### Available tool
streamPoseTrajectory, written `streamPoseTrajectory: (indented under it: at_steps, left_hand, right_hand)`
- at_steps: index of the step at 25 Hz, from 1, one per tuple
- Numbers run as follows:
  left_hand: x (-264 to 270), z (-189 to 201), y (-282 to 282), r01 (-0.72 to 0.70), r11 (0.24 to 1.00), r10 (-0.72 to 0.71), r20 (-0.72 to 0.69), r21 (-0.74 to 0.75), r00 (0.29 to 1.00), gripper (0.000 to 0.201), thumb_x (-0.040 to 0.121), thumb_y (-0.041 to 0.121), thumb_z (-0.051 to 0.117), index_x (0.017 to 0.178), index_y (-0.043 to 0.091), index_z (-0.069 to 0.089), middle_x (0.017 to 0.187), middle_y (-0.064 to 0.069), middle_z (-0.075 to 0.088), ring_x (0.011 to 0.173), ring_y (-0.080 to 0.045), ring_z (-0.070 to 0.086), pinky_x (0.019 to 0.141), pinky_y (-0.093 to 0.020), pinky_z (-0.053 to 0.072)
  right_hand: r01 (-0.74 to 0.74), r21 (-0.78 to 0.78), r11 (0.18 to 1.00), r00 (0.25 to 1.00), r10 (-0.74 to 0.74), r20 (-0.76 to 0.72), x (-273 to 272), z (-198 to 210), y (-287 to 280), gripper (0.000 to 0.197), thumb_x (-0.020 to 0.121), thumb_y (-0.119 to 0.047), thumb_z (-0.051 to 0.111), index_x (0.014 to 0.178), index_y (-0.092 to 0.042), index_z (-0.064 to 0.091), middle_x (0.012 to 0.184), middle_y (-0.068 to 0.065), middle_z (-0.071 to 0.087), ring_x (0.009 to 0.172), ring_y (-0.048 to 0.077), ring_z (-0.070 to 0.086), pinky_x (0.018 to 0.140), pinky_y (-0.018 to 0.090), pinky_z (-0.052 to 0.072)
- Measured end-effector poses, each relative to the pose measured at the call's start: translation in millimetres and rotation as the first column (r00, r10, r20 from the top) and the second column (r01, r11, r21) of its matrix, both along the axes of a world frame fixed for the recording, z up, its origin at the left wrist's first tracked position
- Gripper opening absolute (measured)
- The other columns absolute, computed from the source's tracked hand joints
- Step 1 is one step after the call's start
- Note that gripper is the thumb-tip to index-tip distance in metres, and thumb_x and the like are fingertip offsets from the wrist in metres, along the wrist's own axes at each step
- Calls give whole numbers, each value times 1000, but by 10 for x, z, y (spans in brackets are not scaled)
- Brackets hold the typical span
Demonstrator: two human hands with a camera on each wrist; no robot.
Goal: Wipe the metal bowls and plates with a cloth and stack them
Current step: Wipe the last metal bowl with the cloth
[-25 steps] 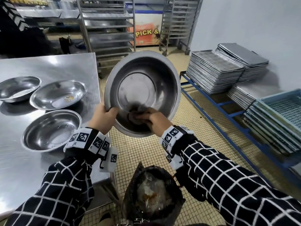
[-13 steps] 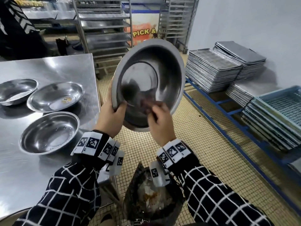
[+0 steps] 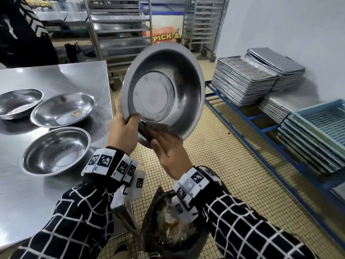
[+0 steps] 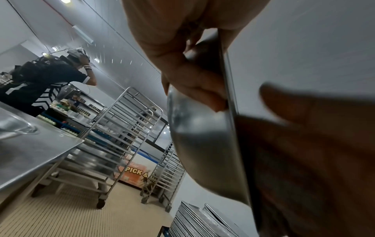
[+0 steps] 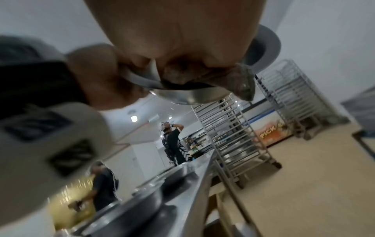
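Note:
I hold a large metal bowl (image 3: pixel 164 90) up on edge over the floor, its inside facing me. My left hand (image 3: pixel 125 131) grips the lower left rim, thumb inside the bowl; in the left wrist view its fingers (image 4: pixel 192 89) curl behind the bowl's outer wall (image 4: pixel 202 152). My right hand (image 3: pixel 166 146) holds a dark cloth (image 3: pixel 147 129) against the inside of the lower rim. A corner of the cloth (image 5: pixel 245 85) hangs out over the bowl's edge (image 5: pixel 192 94). Three more metal bowls lie open side up on the steel table (image 3: pixel 56 75): far left (image 3: pixel 16 103), middle (image 3: pixel 63 110), nearest (image 3: pixel 56 151).
A black bin bag (image 3: pixel 173 227) with scraps stands on the tiled floor right below my hands. Stacks of metal trays (image 3: pixel 242 81) and blue crates (image 3: pixel 321 131) sit on a low blue rack at the right. Wheeled racks (image 3: pixel 121 34) stand behind; a person (image 3: pixel 24 34) is at far left.
The right hand and cloth slid from the bowl's middle down to the lower rim. The bowl turned a little in my left hand and sits further right.

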State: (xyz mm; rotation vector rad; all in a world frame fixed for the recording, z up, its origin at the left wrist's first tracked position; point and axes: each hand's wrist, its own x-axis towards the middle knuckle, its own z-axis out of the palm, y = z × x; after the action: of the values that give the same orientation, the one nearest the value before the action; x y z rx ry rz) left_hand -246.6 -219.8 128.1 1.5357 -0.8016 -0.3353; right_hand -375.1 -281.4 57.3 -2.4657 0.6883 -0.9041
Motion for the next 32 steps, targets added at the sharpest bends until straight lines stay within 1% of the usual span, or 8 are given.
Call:
streamPoseTrajectory:
  at_steps: [5, 8, 11, 15, 19, 24, 27, 32]
  left_hand:
    - [-24, -36, 14, -9, 1000, 10, -75, 4, 997, 28, 88, 12, 54, 116, 16, 56, 86, 13, 61, 80, -4, 56, 70, -17, 44]
    - [-59, -51, 31, 26, 999, -24, -106, 27, 994, 27, 88, 8, 53, 114, 16, 58, 85, 10, 61, 78, -3, 56, 67, -13, 43]
    - [-95, -85, 47, 59, 996, -45, -196, 67, 980, 12, 86, 7, 53, 91, 14, 63, 74, 0, 63, 73, -20, 60, 66, -34, 50]
    - [-33, -87, 76, 126, 987, -100, -235, 98, 967, 12, 82, 4, 53, 89, 7, 62, 70, -8, 62, 65, -26, 60, 52, -32, 50]
    - [121, -116, 128, 96, 992, -75, -226, 81, 971, 15, 68, 16, 50, 79, 11, 60, 67, -7, 57, 62, -23, 54, 55, -32, 44]
    - [43, -316, 189, -18, 998, 20, -26, 60, 999, 32, 78, 24, 65, 100, 45, 55, 93, 13, 66, 91, -10, 64, 82, -31, 51]
    - [-120, -454, 179, 19, 995, 2, -211, 97, 978, 27, 83, 19, 68, 109, 23, 63, 102, 3, 68, 103, -16, 63, 96, -41, 50]
    - [-15, -404, 217, -39, 993, 61, -191, 116, 980, 16, 84, 7, 54, 74, 20, 53, 76, -1, 54, 70, -12, 50, 71, -28, 42]
  right_hand:
    - [134, -90, 987, 976, -147, -158, -124, -77, -21, 52, 98, -49, 13, 135, -35, 46, 138, -6, 49, 137, 17, 33, 114, 47, 17]
    - [359, -123, 925, 882, -379, -280, -307, -154, -445, 53, 99, -49, 13, 144, -33, 34, 158, 6, 17, 147, 26, 2, 119, 49, 4]
    - [482, 10, 876, 872, -478, -104, -337, 24, -750, 53, 100, -44, 29, 148, -22, 29, 159, 15, 3, 145, 36, 5, 117, 53, 16]
    - [454, 246, 856, 863, -492, 117, -428, 335, -1003, 62, 95, -43, 49, 149, -26, 23, 152, 11, 32, 131, 30, 43, 99, 43, 42]
    - [362, 413, 836, 871, -461, 172, -588, 507, -968, 29, 89, -22, 65, 114, -12, 54, 88, -13, 61, 76, -8, 55, 64, 1, 40]
    - [307, 606, 733, 762, -572, 305, -469, 352, -707, 24, 87, -12, 65, 107, -12, 52, 90, -9, 60, 77, -2, 57, 65, 8, 46]
    - [287, 666, 689, 685, -633, 360, -350, 236, -537, 22, 89, -15, 62, 106, -16, 49, 85, -19, 53, 75, -11, 51, 53, -3, 38]
    - [251, 707, 662, 819, -534, 210, -351, 35, -421, 23, 97, -38, 47, 103, -17, 51, 84, -13, 57, 75, -2, 55, 60, 12, 43]
